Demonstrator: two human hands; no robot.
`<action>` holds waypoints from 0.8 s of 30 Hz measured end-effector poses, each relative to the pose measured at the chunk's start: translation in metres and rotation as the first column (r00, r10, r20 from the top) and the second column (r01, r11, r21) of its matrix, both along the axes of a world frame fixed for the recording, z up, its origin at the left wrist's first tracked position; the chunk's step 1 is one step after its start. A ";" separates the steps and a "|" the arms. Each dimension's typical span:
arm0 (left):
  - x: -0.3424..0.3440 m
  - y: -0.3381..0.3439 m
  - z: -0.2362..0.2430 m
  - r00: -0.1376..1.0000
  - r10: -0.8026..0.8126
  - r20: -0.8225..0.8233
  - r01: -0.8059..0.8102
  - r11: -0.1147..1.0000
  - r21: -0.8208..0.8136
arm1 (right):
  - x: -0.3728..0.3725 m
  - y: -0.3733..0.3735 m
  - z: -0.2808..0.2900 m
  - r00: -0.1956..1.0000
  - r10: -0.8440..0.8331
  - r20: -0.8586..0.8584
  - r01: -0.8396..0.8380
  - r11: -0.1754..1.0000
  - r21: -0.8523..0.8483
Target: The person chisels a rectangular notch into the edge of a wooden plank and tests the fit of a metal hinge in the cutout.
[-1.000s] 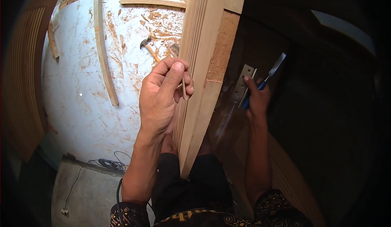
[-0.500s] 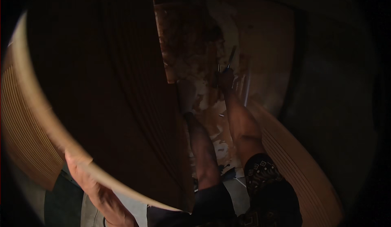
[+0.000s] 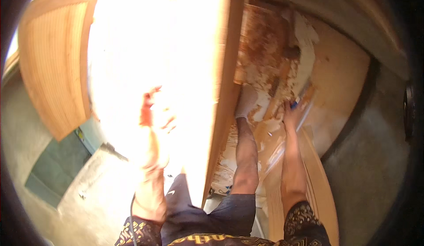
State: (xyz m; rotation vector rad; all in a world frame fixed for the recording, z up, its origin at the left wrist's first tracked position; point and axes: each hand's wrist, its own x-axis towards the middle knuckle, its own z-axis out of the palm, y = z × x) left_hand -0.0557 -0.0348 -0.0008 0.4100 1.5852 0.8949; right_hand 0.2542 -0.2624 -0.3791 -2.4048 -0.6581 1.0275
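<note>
A wooden panel (image 3: 226, 91) stands on edge between my arms, its left face washed out by glare. Against that bright face, my left hand (image 3: 154, 109) has its fingers apart and holds nothing that I can see; glare hides some of its outline. My right hand (image 3: 290, 114) is to the right of the panel, low over a stained board (image 3: 340, 65). Its fingers close round a small blue object (image 3: 295, 103), perhaps a tool handle, mostly hidden by the hand. Beside it lies a pale, shiny strip (image 3: 304, 116).
My bare leg (image 3: 246, 157) reaches forward between the panel and my right arm. A grooved wooden panel (image 3: 57, 65) stands at the far left, another (image 3: 316, 175) at the lower right. Brown and whitish residue (image 3: 265, 38) covers the work surface. A cable (image 3: 132, 215) runs by my left forearm.
The view has gone from dark to very bright. The panel has swung more upright, and my left hand has come from its lower edge onto its face. The blade-like tool is no longer distinguishable.
</note>
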 end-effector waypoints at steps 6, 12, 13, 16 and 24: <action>-0.002 0.010 0.048 0.964 0.007 0.267 -0.026 0.997 0.068 | -0.018 0.073 0.222 0.942 -0.154 -0.299 0.212 0.962 0.171; -0.014 0.001 0.063 0.930 -0.114 0.349 0.075 0.990 0.122 | -0.100 0.172 0.412 0.833 -0.015 -0.552 0.210 0.933 0.291; -0.016 -0.003 0.064 0.916 -0.101 0.389 0.062 0.992 0.112 | -0.121 0.188 0.434 0.812 0.047 -0.581 0.163 0.939 0.304; 0.001 0.009 0.061 0.867 -0.051 0.496 -0.010 0.993 0.119 | -0.145 0.237 0.448 0.729 0.175 -0.662 0.082 0.938 0.338; -0.006 0.026 0.033 0.823 -0.095 0.560 0.115 0.993 0.000 | -0.158 0.288 0.453 0.913 0.203 -0.354 -0.096 0.950 0.297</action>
